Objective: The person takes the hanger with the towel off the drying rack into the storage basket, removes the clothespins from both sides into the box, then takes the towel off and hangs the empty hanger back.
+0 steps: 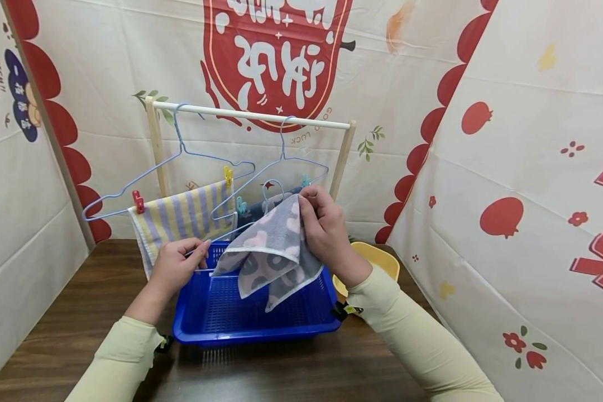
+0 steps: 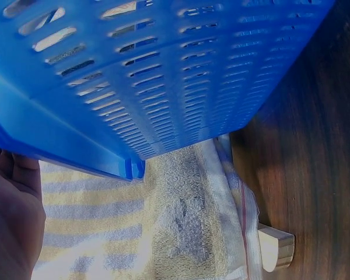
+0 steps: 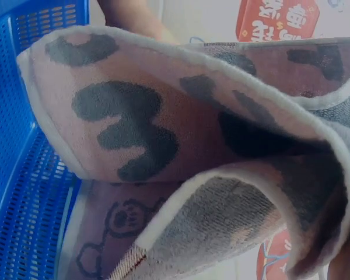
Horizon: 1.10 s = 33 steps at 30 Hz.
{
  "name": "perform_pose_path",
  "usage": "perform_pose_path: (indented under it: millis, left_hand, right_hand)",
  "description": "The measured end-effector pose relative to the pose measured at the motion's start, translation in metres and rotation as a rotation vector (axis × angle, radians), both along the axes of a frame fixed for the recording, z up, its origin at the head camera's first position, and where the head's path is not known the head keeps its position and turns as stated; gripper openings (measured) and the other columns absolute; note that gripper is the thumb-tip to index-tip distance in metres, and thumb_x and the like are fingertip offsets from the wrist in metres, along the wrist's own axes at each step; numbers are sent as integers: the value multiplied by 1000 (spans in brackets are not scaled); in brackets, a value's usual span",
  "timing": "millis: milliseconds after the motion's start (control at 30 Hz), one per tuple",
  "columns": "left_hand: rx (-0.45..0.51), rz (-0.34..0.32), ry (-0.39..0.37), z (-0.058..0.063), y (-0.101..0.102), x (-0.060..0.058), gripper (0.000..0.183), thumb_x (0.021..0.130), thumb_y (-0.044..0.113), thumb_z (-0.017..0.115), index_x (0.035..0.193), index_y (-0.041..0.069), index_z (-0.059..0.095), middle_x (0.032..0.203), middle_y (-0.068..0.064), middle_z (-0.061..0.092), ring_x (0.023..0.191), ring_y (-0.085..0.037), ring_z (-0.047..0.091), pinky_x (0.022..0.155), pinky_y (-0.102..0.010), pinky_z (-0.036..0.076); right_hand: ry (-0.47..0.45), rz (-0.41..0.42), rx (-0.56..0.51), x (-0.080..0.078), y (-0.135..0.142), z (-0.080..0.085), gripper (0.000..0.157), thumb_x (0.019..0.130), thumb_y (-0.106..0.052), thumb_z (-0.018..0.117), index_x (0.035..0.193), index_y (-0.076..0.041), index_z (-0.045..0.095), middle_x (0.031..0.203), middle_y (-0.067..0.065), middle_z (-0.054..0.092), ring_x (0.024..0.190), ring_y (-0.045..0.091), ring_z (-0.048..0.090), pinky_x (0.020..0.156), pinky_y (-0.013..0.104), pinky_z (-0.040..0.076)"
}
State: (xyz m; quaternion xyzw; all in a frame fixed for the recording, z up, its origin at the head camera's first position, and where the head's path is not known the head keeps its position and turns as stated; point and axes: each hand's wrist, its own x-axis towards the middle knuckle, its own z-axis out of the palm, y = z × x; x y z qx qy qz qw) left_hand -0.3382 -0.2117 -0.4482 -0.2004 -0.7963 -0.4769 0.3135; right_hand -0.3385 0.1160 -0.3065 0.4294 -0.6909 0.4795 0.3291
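Observation:
In the head view my left hand grips the left corner of a thin light-blue clothes hanger, whose hook points up behind the cloth. My right hand pinches the upper edge of a small grey and pink patterned towel, which hangs in folds in front of the hanger and hides much of it. Both are held over a blue plastic basket. The right wrist view shows the towel close up, its white hem curling. The left hand is partly visible beside the basket in the left wrist view.
Behind the basket stands a rack with a white rod. On it hang two hangers, one with a yellow and purple striped towel held by a red clip and a yellow clip. A yellow basket sits at right.

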Motion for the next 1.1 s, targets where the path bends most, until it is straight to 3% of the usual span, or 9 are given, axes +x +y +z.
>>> perform_pose_path:
  millis: [400, 667, 1100]
  left_hand:
    - [3, 8, -12, -2, 1, -2, 35, 108, 11, 73, 74, 19, 72, 62, 8, 67, 54, -10, 60, 52, -19, 44]
    - [3, 8, -1, -2, 1, -2, 36, 108, 10, 73, 73, 19, 71, 61, 10, 66, 54, -10, 59, 52, -19, 43]
    - [12, 17, 23, -3, 0, -3, 35, 106, 7, 74, 74, 18, 72, 61, 8, 67, 55, -9, 60, 52, -19, 44]
  right_hand:
    - [-117, 79, -77, 8, -2, 5, 7, 115, 0, 51, 114, 6, 55, 80, 9, 67, 66, 12, 65, 60, 24, 52]
    - [-168, 144, -146, 12, -6, 10, 9, 114, 3, 50, 111, 11, 53, 84, -2, 69, 70, 9, 67, 65, 23, 54]
    - [-180, 151, -46, 9, -10, -4, 6, 113, 5, 50, 112, 9, 55, 77, 8, 64, 67, 10, 64, 62, 23, 51]
